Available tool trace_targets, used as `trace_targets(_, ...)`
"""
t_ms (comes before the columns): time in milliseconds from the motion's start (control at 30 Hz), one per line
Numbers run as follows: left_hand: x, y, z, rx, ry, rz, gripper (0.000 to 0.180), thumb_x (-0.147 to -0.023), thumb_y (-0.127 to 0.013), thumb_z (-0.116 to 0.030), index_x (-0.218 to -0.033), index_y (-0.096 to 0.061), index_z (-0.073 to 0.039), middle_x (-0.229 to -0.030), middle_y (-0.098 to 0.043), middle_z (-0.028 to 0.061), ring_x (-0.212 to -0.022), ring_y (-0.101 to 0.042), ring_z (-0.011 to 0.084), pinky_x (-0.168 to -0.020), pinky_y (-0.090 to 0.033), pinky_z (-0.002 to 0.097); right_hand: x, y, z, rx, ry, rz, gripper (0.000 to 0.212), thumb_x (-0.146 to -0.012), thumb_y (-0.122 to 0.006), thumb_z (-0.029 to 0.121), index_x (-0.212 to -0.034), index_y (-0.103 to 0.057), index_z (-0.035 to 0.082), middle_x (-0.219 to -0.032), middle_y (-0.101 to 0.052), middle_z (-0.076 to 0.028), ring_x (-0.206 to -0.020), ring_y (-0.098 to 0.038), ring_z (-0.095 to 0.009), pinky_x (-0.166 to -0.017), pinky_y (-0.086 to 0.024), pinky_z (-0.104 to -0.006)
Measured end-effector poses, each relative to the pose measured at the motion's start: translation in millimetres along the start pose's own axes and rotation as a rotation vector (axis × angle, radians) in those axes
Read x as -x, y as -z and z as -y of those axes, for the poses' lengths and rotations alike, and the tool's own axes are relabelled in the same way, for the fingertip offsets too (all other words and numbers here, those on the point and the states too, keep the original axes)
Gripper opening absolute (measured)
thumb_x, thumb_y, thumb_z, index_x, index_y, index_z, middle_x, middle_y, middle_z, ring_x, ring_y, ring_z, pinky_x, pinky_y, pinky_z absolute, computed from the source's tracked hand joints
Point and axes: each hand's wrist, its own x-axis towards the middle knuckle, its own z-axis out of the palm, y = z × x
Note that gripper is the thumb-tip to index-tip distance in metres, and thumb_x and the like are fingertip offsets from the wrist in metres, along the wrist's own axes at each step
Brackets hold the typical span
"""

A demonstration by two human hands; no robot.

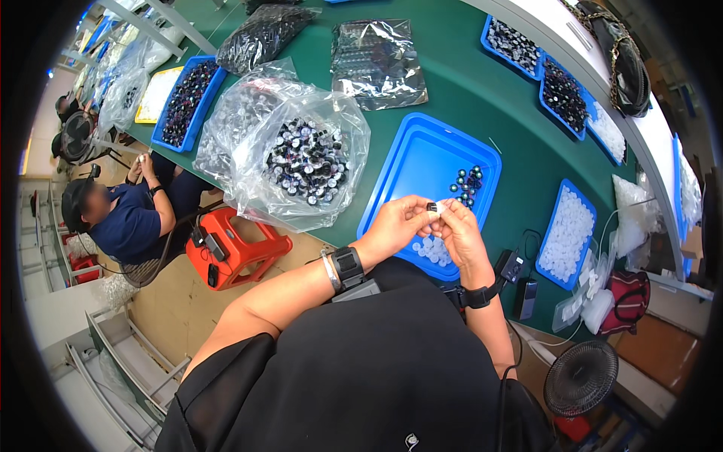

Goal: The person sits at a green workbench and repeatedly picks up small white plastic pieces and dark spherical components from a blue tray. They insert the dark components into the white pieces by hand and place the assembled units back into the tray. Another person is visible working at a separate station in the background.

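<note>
Above a blue tray [403, 154], my two hands meet with their fingertips pinched together. Between thumb and forefinger my left hand [393, 230] grips a small dark shiny piece [431, 206]. My right hand [465, 235] is closed in a pinch right beside that piece; what sits between its fingertips is too small to make out. In the tray, dark glossy round pieces [467, 185] lie loose beyond my right hand. Several translucent white discs [434, 250] are in its near part, partly hidden under my hands.
Left of the tray stands an open clear bag [307, 162] full of dark pieces with pale tops. A flat dark plastic bag [379, 64] lies behind. A blue tray of white pieces [566, 235] is at right. A seated person [124, 218] works at far left, near a red stool [233, 248].
</note>
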Motion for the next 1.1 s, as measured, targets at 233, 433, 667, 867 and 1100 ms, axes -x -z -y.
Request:
trace_targets(233, -0.9, 1.0, -1.3, -0.080, 0.067, 0.010, 0.024, -0.093, -0.058, -0.015, -0.106, -0.058, 0.006, -0.083, -0.065, 0.0082, -0.071, -0.063, 0.0111, -0.066, -0.053, 0.0237, -0.2, 2.7, -9.3, 0.580, 0.342, -0.059, 0.007, -0.095, -0.048, 0.009, -0.090, -0.049, 0.005, -0.073, -0.054, -0.001, -0.063, -0.048, -0.007, -0.055, -0.038, -0.0208)
trace_targets(433, -2.7, 0.4, 6.7, 0.099, 0.127, 0.008, 0.023, -0.093, -0.058, -0.016, -0.103, -0.058, 0.005, -0.084, -0.063, 0.0062, -0.072, -0.063, 0.0112, -0.067, -0.053, 0.0239, -1.0, 6.6, -13.1, 0.441, 0.254, -0.036, 0.008, -0.095, -0.049, 0.009, -0.089, -0.048, 0.006, -0.072, -0.052, 0.002, -0.060, -0.044, -0.004, -0.053, -0.035, -0.0196)
trace_targets(667, -7.6, 11.4, 15.7, 0.582, 0.403, 0.016, 0.024, -0.093, -0.059, -0.024, -0.103, -0.061, -0.002, -0.089, -0.064, 0.0048, -0.076, -0.062, 0.0109, -0.071, -0.053, 0.0231, -0.9, -0.6, -6.1, 0.263, 0.156, -0.122, 0.016, -0.095, -0.055, 0.019, -0.102, -0.058, 0.005, -0.077, -0.054, 0.002, -0.066, -0.047, -0.005, -0.058, -0.039, -0.0196)
trace_targets(867, -6.4, 14.6, 17.8, 0.767, 0.492, 0.154, 0.035, -0.094, -0.054, -0.037, -0.110, -0.059, -0.006, -0.096, -0.064, 0.0028, -0.087, -0.060, 0.0100, -0.078, -0.050, 0.0245, 3.2, -9.7, -10.2, 0.612, 0.338, -0.071, 0.026, -0.089, -0.063, 0.017, -0.111, -0.061, 0.002, -0.091, -0.059, -0.002, -0.082, -0.056, -0.011, -0.072, -0.046, -0.0255)
trace_targets(1100, -4.9, 13.9, 18.0, 0.772, 0.568, 0.129, 0.031, -0.095, -0.052, -0.038, -0.106, -0.059, -0.009, -0.095, -0.063, 0.0023, -0.086, -0.059, 0.0121, -0.080, -0.049, 0.0286, 6.0, -17.1, -6.8, 1.152, 0.623, -0.117, 0.019, -0.081, -0.069, 0.014, -0.091, -0.061, 0.000, -0.080, -0.060, -0.011, -0.070, -0.061, -0.024, -0.065, -0.048, -0.0335)
